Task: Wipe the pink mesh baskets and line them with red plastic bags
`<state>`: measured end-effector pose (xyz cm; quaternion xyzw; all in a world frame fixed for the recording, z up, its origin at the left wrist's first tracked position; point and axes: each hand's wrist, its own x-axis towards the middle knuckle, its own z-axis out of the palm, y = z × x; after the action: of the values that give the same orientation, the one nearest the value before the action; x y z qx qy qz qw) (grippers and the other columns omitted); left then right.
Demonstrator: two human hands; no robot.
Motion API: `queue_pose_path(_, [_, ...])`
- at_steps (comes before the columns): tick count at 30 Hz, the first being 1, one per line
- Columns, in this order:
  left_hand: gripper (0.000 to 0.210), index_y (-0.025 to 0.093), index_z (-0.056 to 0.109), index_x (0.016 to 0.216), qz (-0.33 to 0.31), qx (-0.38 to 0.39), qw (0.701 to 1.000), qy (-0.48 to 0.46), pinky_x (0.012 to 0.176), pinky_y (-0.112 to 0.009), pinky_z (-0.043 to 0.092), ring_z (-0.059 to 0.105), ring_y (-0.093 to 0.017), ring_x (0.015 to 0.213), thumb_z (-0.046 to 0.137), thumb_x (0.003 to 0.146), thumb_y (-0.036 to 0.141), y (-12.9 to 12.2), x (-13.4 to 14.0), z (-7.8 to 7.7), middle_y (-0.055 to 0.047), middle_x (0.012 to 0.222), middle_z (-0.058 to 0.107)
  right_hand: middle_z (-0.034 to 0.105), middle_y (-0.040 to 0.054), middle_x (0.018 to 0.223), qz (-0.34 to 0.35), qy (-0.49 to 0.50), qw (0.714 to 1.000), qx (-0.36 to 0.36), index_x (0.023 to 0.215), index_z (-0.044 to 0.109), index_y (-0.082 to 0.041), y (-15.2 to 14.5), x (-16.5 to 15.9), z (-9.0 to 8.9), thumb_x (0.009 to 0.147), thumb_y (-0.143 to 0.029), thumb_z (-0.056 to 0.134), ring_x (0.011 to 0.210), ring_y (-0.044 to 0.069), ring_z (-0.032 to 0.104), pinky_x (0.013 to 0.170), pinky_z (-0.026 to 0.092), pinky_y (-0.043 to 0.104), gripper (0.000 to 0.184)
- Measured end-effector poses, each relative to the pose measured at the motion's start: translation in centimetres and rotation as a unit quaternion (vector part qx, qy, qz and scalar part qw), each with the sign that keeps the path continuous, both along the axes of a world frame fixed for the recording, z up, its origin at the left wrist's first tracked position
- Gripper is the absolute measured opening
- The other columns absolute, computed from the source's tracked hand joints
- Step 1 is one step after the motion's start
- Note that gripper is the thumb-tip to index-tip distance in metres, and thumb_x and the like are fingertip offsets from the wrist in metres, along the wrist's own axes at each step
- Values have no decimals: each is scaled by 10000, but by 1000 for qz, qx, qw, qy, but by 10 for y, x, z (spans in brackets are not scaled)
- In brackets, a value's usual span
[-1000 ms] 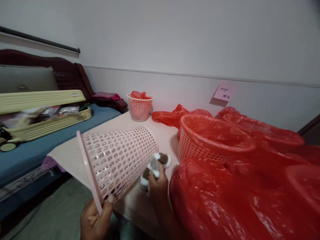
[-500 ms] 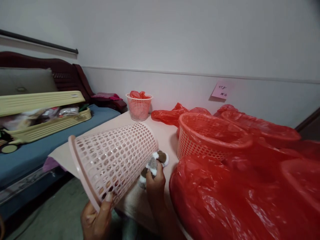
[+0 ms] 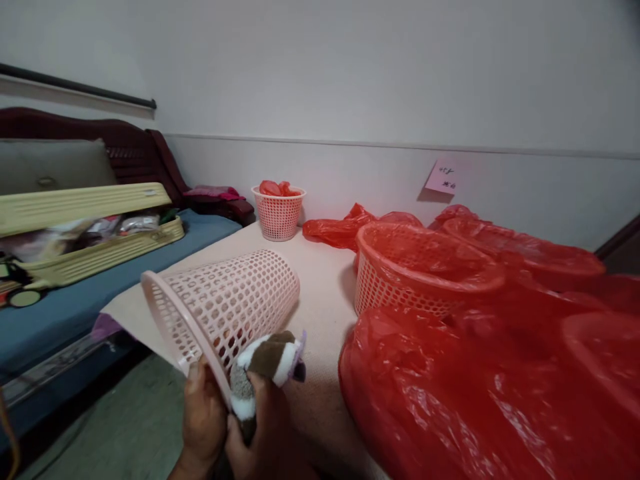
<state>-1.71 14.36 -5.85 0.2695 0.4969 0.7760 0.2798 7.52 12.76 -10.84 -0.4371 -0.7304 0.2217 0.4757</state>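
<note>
A pale pink perforated plastic basket lies tilted on its side, its open mouth towards me and the left. My left hand is closed on the lower part of its rim. Just right of that rim, my right hand grips a fuzzy cloth item striped in brown, white and grey. A purple strip and a small dark piece show at the item's far end. Its lower end disappears between my hands, and whether it is a sock or something else I cannot tell.
On the pale tabletop, red plastic bags and a red-lined basket crowd the right. A small pink basket stands at the back. Left, an open yellow suitcase rests on a blue bed. A pink note hangs on the wall.
The fuzzy item has come left and nearer to me in my right hand, from beside the basket's base to its rim. The basket has turned so its mouth shows more.
</note>
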Motion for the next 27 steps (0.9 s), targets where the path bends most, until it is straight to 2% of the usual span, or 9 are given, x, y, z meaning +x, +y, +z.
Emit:
queue_pose_path(4, [463, 171, 789, 935, -19, -10, 1000, 23, 981, -339, 526, 697, -267, 1007, 606, 817, 580, -1, 9, 0, -64, 907, 778, 713, 119, 1164, -46, 42, 998, -28, 1318, 605, -245, 5, 0, -5, 692, -223, 735, 1023, 319, 711, 887, 602, 412, 640])
queue_pose_path(6, [480, 188, 773, 1043, -93, -9, 995, 35, 1054, -343, 473, 669, -264, 1103, 555, 859, 574, -2, 10, -5, -64, 1042, 771, 728, 114, 1098, -58, 85, 994, -33, 1233, 641, -217, 11, 3, -3, 691, -212, 704, 984, 299, 719, 858, 606, 391, 545])
queue_pose_path(9, [510, 225, 672, 1262, -248, -12, 965, 81, 1108, -386, 427, 593, -279, 1249, 530, 888, 540, -5, 5, -15, -64, 1290, 688, 739, 68, 952, -38, 164, 985, -47, 1102, 655, -201, 25, 14, 15, 687, -197, 653, 849, 242, 725, 759, 607, 326, 415])
queue_pose_path(12, [515, 247, 582, 1369, -305, -29, 923, 233, 1122, -429, 412, 530, -292, 1327, 568, 887, 428, -5, -2, -28, -83, 1426, 591, 687, 3, 747, -19, 232, 969, -77, 997, 637, -197, 40, 30, 40, 745, -246, 638, 627, 170, 659, 571, 555, 241, 257])
queue_pose_path(15, [599, 268, 542, 1409, -267, -56, 854, 442, 1125, -498, 397, 532, -301, 1325, 630, 816, 248, 0, -10, -43, -107, 1445, 570, 620, -24, 661, -24, 266, 959, -95, 984, 626, -206, 48, 45, 59, 791, -259, 615, 550, 146, 598, 494, 504, 215, 201])
queue_pose_path(18, [549, 267, 608, 1349, -214, -39, 821, 527, 1056, -508, 469, 613, -302, 1225, 605, 805, 194, 6, -16, -50, -116, 1329, 660, 639, -11, 707, 13, 264, 960, -95, 1025, 632, -222, 47, 52, 64, 814, -259, 614, 600, 156, 623, 533, 526, 228, 215])
queue_pose_path(22, [371, 276, 700, 1223, -198, -5, 838, 509, 901, -356, 566, 701, -250, 1060, 559, 880, 281, 9, -16, -40, -77, 1173, 742, 718, 52, 1000, 57, 244, 964, -84, 1204, 599, -225, 39, 44, 48, 835, -231, 586, 843, 197, 700, 712, 585, 288, 369])
queue_pose_path(25, [308, 232, 745, 1123, -131, -10, 871, 473, 803, -307, 592, 741, -232, 909, 555, 901, 329, 3, -13, -34, -70, 1021, 782, 699, 78, 1131, 29, 170, 984, 38, 1272, 592, -246, 40, 34, 24, 795, -201, 573, 1014, 243, 679, 875, 568, 394, 480])
queue_pose_path(27, [282, 205, 758, 1073, -80, -29, 890, 447, 798, -302, 596, 748, -228, 879, 571, 905, 332, -4, -12, -33, -71, 969, 789, 707, 85, 1089, -22, 113, 986, 124, 1246, 627, -247, 50, 32, 11, 764, -200, 561, 995, 259, 677, 888, 560, 432, 489])
